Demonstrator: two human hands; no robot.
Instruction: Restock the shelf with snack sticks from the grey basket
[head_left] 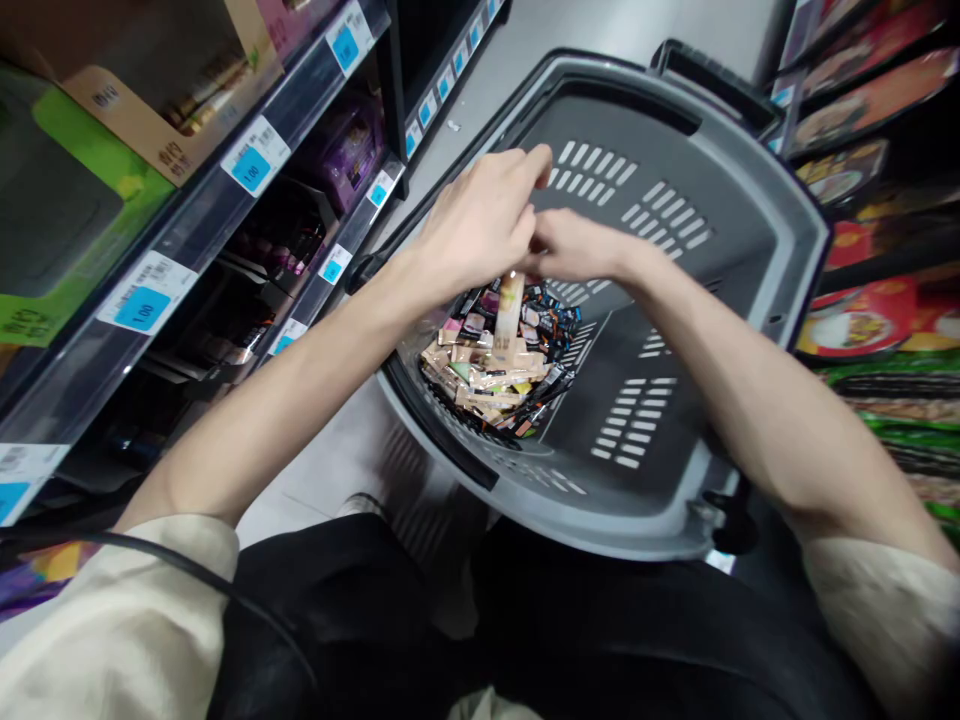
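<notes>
A large grey shopping basket with slotted walls stands open in front of me. Over its left half my two hands meet. My left hand has its fingers curled in, and what they hold is hidden. Right beside it, my right hand is closed, its fingertips pressed together. A long, slim snack packet, beige and pale, hangs down from under the fingers, its upper end hidden by them. Below lies a heap of small wrapped snack packets, beige, black and some coloured, against the basket's left side.
Shelves with price tags run along my left, holding brown and green boxes and a purple pack. Red and green packaged goods line the right side. A black cable crosses my left sleeve.
</notes>
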